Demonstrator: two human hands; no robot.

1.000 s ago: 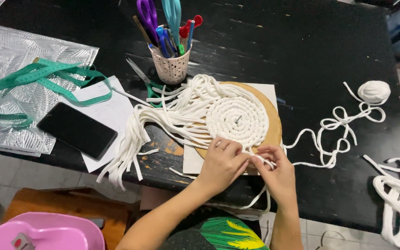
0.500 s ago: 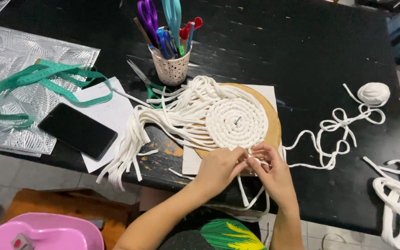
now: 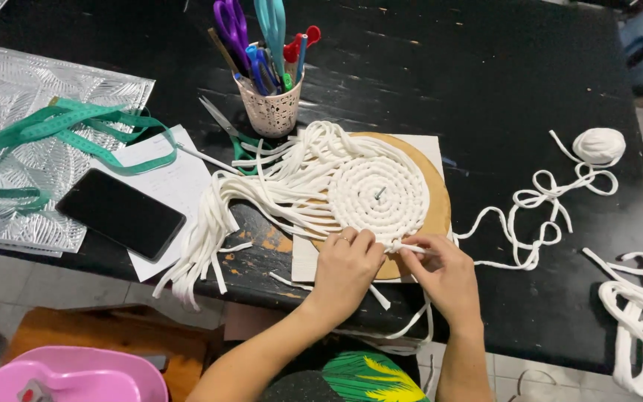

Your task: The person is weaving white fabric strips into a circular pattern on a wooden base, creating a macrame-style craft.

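Coiled white cord mat [image 3: 379, 195], a flat spiral, lies on a round wooden board [image 3: 438, 195] set on a pale sheet near the front edge of the black table [image 3: 485, 67]. A pin or nail stands at the spiral's centre. Loose white strands [image 3: 262, 195] fan off to the left and hang over the table edge.

Left hand [image 3: 345, 269] presses on the near rim of the coil, fingers curled together over the cord; a ring shows on one finger. Right hand [image 3: 448, 275] sits just beside it, thumb and fingertips pinched on a short run of working cord [image 3: 409, 249] at the coil's lower right edge. That cord trails right in loops toward a small cord ball [image 3: 599, 144].

To do this step well, as I judge it: keep the left hand flat on the rim so the spiral does not lift or twist, draw the pinched strand snug against the outer round, and keep the tension even so the coil stays flat.

Further out: lattice cup of scissors and pens [image 3: 268, 112], green measuring tape [image 3: 53, 138], dark phone [image 3: 120, 214] on paper, another cord heap [image 3: 641, 305] at far right.
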